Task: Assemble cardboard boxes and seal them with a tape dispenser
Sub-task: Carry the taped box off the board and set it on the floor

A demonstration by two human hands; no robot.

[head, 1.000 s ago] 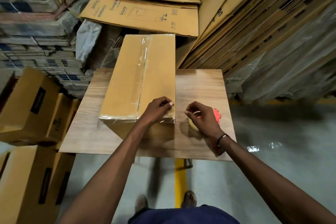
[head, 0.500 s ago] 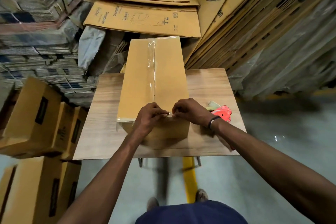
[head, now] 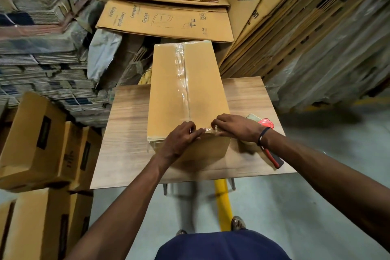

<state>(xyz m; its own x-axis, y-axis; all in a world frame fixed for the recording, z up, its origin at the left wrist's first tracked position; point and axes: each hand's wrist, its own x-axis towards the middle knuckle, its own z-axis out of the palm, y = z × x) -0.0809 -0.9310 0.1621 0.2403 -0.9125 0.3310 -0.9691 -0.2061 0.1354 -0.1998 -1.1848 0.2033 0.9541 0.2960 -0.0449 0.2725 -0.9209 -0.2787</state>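
Head view, looking down: wooden table (head: 126, 133) with grained top, hemmed in on all sides. To the left, assembled boxes (head: 35, 143) stacked on the floor, plain brown card with dark printed labels; behind them, bundled flat stock (head: 38, 65), edges showing thin layered stripes. Beyond the table, flattened cartons (head: 164, 21) printed with lettering and a line drawing, lying across the far end. To the right, leaning cardboard sheets (head: 295, 27) and plastic-wrapped stacks (head: 337, 65), glossy and creased. Below, grey floor with a yellow line (head: 223, 202).

On the table, long cardboard box (head: 168, 95), smooth tan, rectangular, far end overhanging the table's back edge; clear tape (head: 182, 82) running down the centre seam, wrinkled and shiny. Left hand (head: 179, 141) at the near top edge, fingers curled, pinching a strip of tape there. Right hand (head: 234, 127) just beside, fingertips likewise pinching the tape at that edge. Tape dispenser (head: 267, 124), red with a dark handle, lying on the table right of the box, partly hidden behind the right wrist.
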